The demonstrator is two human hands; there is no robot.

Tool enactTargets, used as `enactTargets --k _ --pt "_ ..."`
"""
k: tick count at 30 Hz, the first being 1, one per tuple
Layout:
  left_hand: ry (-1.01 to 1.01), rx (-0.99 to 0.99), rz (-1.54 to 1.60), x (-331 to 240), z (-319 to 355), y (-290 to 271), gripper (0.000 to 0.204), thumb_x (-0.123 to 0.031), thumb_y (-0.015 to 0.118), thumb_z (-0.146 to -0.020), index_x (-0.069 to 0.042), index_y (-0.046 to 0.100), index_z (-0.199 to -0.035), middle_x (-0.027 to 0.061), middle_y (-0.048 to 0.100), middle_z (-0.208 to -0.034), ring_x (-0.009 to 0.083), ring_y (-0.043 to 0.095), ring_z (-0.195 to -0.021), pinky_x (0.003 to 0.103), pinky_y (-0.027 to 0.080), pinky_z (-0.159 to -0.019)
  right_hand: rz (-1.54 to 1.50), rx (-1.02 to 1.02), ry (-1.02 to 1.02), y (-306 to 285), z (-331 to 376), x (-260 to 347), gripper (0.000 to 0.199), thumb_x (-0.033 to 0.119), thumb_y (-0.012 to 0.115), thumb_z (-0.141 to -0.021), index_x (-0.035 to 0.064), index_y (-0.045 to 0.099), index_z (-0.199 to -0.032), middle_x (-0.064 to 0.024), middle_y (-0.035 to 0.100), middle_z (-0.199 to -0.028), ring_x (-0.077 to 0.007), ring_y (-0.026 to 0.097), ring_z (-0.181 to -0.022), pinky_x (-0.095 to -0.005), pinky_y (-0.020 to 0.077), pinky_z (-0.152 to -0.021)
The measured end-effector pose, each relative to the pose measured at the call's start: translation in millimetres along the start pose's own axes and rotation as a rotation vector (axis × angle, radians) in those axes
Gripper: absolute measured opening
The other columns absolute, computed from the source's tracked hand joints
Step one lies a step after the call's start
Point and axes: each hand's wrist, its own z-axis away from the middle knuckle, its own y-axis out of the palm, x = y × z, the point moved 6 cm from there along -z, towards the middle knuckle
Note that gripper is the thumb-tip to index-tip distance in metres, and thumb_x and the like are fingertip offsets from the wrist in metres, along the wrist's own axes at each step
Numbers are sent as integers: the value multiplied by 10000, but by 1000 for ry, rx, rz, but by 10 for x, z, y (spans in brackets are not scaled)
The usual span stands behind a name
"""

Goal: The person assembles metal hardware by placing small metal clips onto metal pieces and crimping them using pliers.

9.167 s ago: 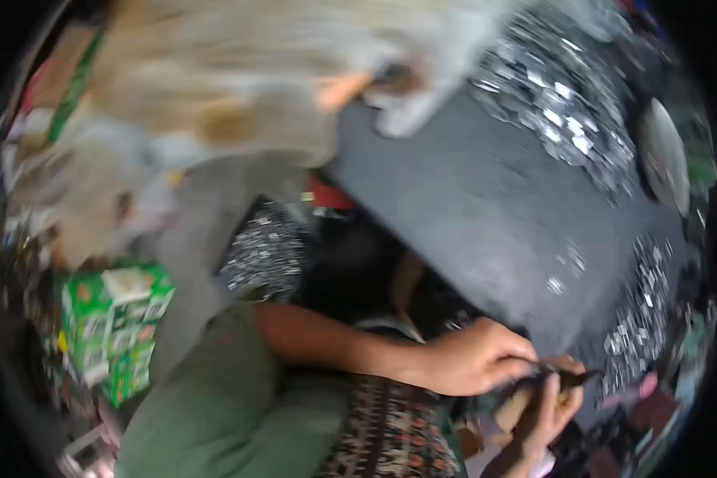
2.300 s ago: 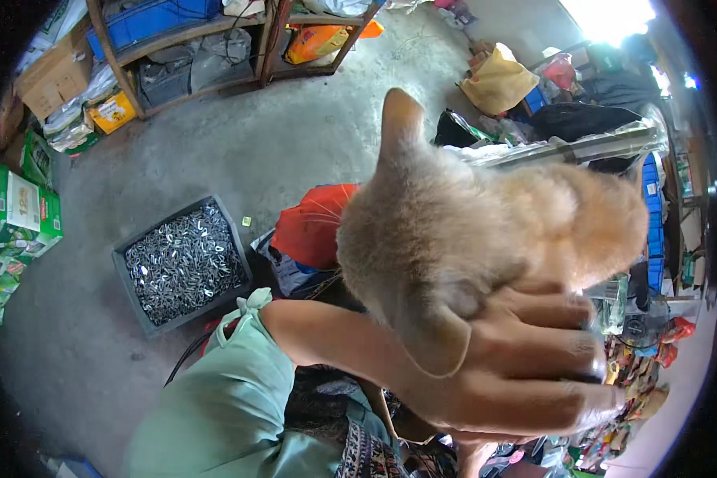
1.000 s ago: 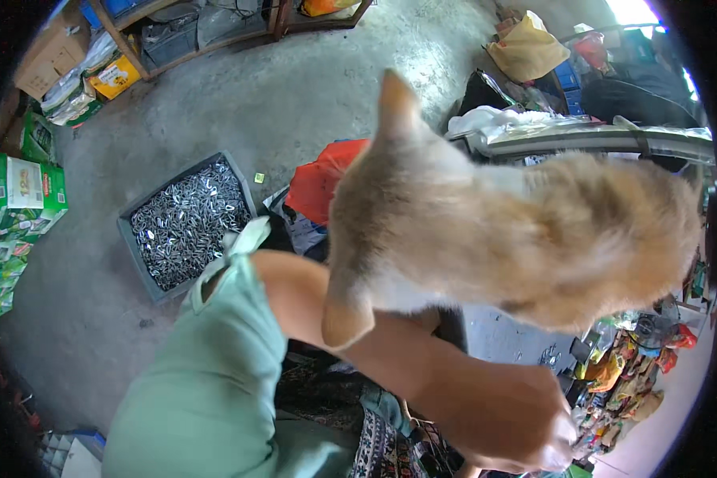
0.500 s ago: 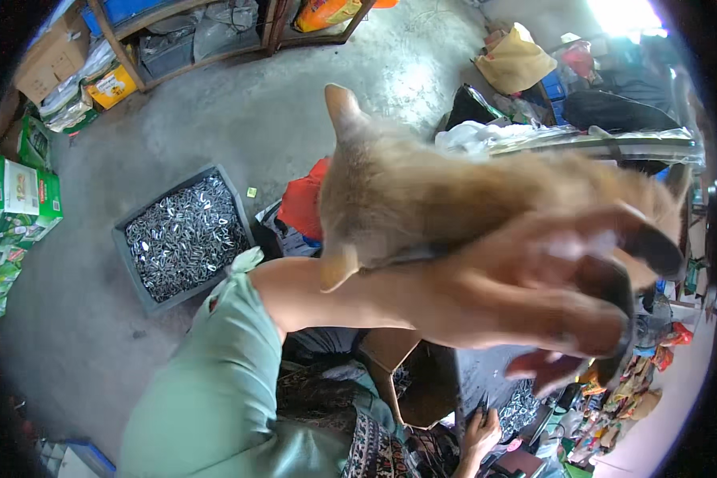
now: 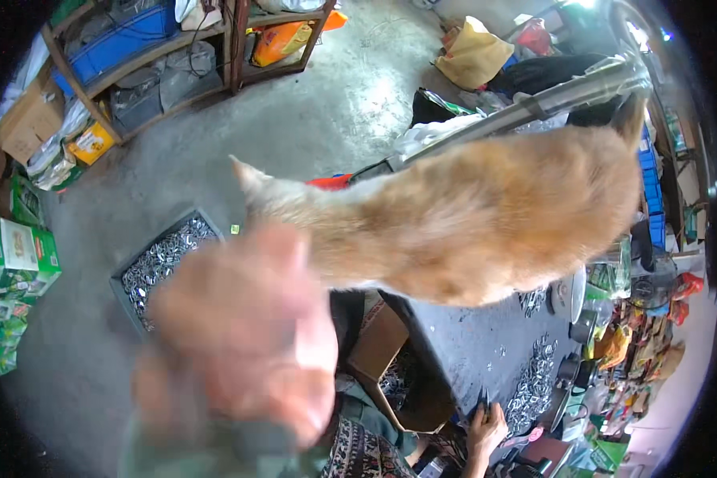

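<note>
An orange and white cat [image 5: 494,215] stretches across the middle of the view above the dark worktop, its head to the left and its tail at the upper right. My left hand [image 5: 255,334] is close to the camera in front of the cat's head, badly smeared, so its fingers cannot be read. Whether it touches the cat is unclear. At the lower right, my right hand [image 5: 486,432] is closed around a dark pointed tool [image 5: 483,397] at the table edge. Beside it lies a pile of small shiny metal pieces [image 5: 531,392].
On the floor at left stands a grey bin [image 5: 119,291] of metal pieces, partly behind my hand. An open cardboard box [image 5: 378,338] sits against the worktop [image 5: 454,342]. Green cartons [image 5: 20,255] line the far left; wooden shelves [image 5: 231,48] stand at the back.
My left hand has swung left, off the cat's side and toward the camera. More of the cat's body and the worktop shows. The right hand stays at the table edge with the tool.
</note>
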Motion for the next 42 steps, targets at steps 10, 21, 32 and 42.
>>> enactTargets --k 10,21,32,42 --pt "-789 -115 1238 741 17 1276 614 -293 520 -968 0 256 -1440 169 529 -1184 254 558 -1085 399 458 -976 8 -49 -14 -16 40 1 306 194 628 -853 3 453 -692 -215 496 -617 -422 508 -575 -486 374 -545" --pt "-1251 168 1327 586 494 2284 533 -348 480 -1005 2 346 -1383 115 606 -936 150 619 -674 278 555 -627 49 -42 2 -33 12 37 251 176 652 -818 -2 510 -713 -216 560 -697 -436 565 -626 -497 423 -562" --pt "-804 -304 1039 518 -214 797 502 -202 663 -812 -33 408 -1211 38 424 -935 156 456 -811 317 374 -713 16 9 56 -101 80 22 244 188 665 -807 29 507 -712 -193 555 -685 -427 574 -644 -499 432 -578" --pt "-1045 412 1641 761 94 1972 516 -269 576 -958 -61 405 -1398 12 525 -942 165 560 -657 298 445 -605 -32 -26 90 -133 -62 62 253 177 682 -793 32 487 -724 -176 551 -716 -408 573 -693 -486 434 -599"
